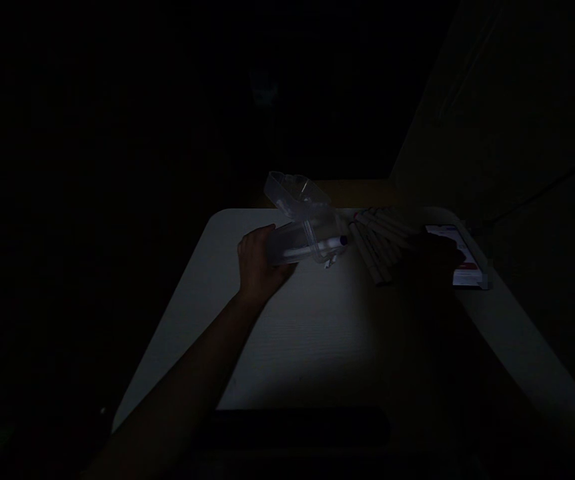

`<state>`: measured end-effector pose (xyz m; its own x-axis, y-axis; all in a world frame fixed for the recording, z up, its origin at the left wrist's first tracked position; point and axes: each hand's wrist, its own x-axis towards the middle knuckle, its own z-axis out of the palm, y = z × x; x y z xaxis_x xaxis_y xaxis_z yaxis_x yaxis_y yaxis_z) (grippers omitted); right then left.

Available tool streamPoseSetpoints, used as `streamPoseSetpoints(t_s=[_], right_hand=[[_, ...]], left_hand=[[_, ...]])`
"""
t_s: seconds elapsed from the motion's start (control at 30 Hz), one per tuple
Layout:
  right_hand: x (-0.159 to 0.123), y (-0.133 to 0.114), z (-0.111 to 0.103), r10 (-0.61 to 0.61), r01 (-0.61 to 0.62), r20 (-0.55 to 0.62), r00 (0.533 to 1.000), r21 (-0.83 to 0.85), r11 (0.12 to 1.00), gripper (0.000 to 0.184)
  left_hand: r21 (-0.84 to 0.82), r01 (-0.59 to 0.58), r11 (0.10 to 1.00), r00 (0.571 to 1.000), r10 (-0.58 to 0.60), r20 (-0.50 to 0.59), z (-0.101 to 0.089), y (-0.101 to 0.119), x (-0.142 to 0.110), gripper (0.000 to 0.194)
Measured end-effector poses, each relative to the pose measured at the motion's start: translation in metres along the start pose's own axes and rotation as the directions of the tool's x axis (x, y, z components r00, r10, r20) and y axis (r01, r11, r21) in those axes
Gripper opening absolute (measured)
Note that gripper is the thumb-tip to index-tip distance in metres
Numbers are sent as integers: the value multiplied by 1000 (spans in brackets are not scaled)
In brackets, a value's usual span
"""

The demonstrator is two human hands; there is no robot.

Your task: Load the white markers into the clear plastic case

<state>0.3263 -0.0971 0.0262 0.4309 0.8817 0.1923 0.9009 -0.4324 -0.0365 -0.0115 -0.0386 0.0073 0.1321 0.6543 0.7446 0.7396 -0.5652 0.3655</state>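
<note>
My left hand (257, 259) is closed around the near end of a clear plastic case (287, 241), tilted above the table. Its see-through lid (295, 193) stands open at the far end. Inside the case lies a white marker (312, 248) with a dark cap. To the right is a bunch of pale markers (375, 240), fanned out in shadow. My right hand (427, 257) is a dark shape at the right end of these markers, in front of the phone. Darkness hides its fingers, so whether it grips any marker does not show.
A lit phone (467, 277) lies on the right side of the pale table (307, 327), partly covered by my right hand. Along the near edge runs a dark bar (297, 427). A cable (532, 200) comes in from the right. The surroundings are nearly black.
</note>
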Motion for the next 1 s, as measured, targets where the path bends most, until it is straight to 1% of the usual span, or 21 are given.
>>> streamPoseSetpoints(t_s=[0.07,0.17,0.27,0.4,0.63,0.8,1.0], right_hand=[[0,-1,2,26,-27,-42,999,-23,999,43],[0,-3,4,28,-32,-60,998,-72,997,41],[-1,-5,5,38,-45,-82,996,-79,996,42],[-2,-6,3,37,-40,-57,998,-61,997,44],[0,-7,1,46,-48,-27,999,-51,998,40],[-1,-7,1,30,-33,-45,999,-78,996,45],[0,-6,6,45,-50,-51,998,-93,994,43]], left_hand=[[-15,0,1000,1000,0,9,0,0,0,72],[-14,-26,1000,1000,26,-1,-1,-1,0,69],[-7,-23,1000,1000,23,-4,0,-2,0,69],[-14,0,1000,1000,0,5,0,-2,-1,68],[-12,23,1000,999,-23,38,-3,0,-1,65],[-26,18,999,1000,-18,22,-2,0,-2,65],[-23,32,999,999,-31,26,-2,0,-1,67]])
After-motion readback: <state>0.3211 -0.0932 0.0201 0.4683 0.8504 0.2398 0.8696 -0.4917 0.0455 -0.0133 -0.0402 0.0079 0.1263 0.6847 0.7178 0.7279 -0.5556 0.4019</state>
